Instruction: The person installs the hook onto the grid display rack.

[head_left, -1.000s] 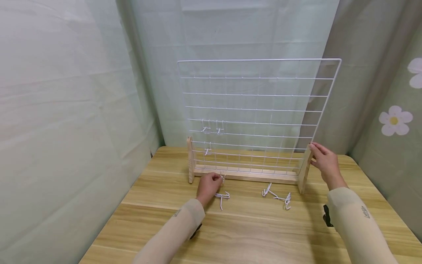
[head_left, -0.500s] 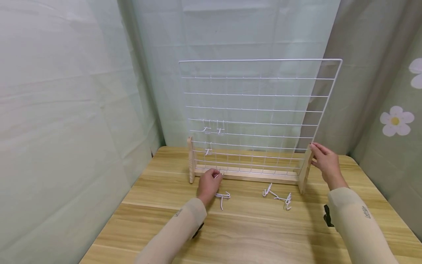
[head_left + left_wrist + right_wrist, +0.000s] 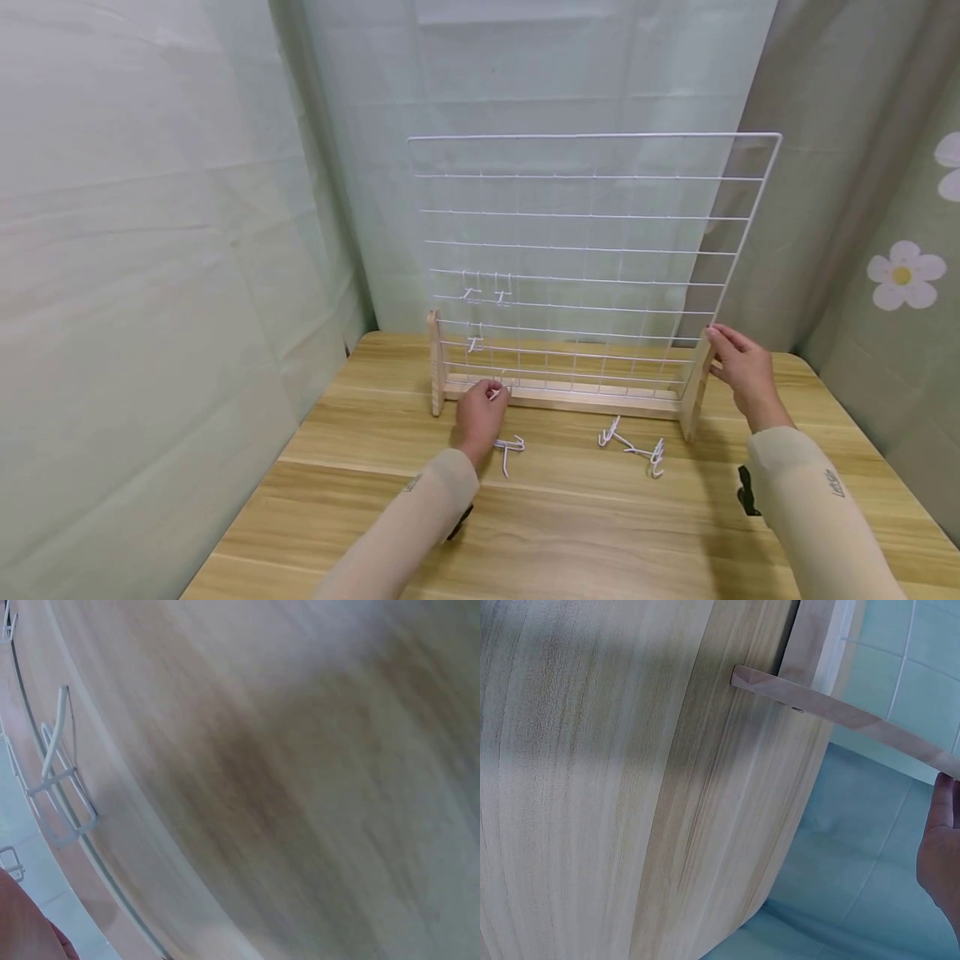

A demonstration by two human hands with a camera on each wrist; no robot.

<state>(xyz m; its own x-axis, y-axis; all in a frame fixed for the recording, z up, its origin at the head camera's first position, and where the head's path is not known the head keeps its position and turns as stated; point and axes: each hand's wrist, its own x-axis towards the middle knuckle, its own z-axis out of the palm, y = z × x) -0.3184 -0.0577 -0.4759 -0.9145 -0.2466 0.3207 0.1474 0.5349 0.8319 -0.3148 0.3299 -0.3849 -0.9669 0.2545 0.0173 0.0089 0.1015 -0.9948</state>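
A white wire grid rack (image 3: 592, 134) stands on the table in a wooden base (image 3: 592, 404). At its lower left, my left hand (image 3: 478, 421) pinches a small white wire hook (image 3: 495, 395) against the bottom wires; fingers partly cover it. My right hand (image 3: 746, 377) grips the top of the right wooden upright (image 3: 692, 404), fingertips also showing on that upright (image 3: 847, 716) in the right wrist view. Three white hooks hang on the grid: two side by side (image 3: 502, 297) and one lower hook (image 3: 474, 343).
On the wood-grain table (image 3: 570, 533), a loose hook (image 3: 512, 446) lies beside the left hand. Two more, a left one (image 3: 611, 432) and a right one (image 3: 656, 458), lie before the base's right half. Pale curtains (image 3: 187, 250) surround the table.
My left hand has moved slightly up and to the right with the hook, closer to the grid's bottom wires. The right hand has stayed on the upright.
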